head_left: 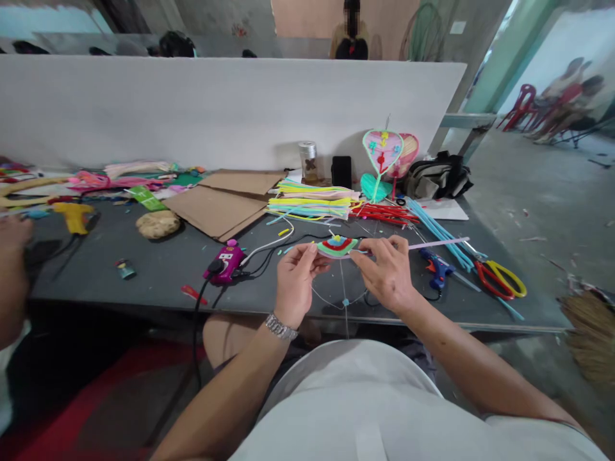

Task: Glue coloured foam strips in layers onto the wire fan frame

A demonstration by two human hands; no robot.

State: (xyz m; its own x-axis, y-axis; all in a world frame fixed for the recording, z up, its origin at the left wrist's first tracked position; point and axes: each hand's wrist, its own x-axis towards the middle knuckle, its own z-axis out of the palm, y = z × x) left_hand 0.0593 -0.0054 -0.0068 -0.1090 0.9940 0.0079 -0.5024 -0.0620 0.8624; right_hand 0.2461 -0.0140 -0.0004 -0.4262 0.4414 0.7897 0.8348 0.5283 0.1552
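Both my hands are raised over the grey table (144, 275). My left hand (296, 282) pinches the left side of a wire-frame fan (337, 247), whose top is wound with green, red, yellow and blue pipe cleaners. My right hand (387, 272) pinches the frame's right side and a lilac pipe cleaner (437, 243), which sticks out to the right. The frame's bare wire loop (342, 301) hangs below my hands. A pink power strip (225, 262) lies to the left of my left hand.
Bundled pipe cleaners (310, 202) and cardboard sheets (221, 202) lie behind my hands. To the right are a blue glue gun (435, 269) and red-yellow scissors (500, 280). Finished fans (382, 153) lean on a white partition (216, 109). Another person's hand (12, 240) shows at far left.
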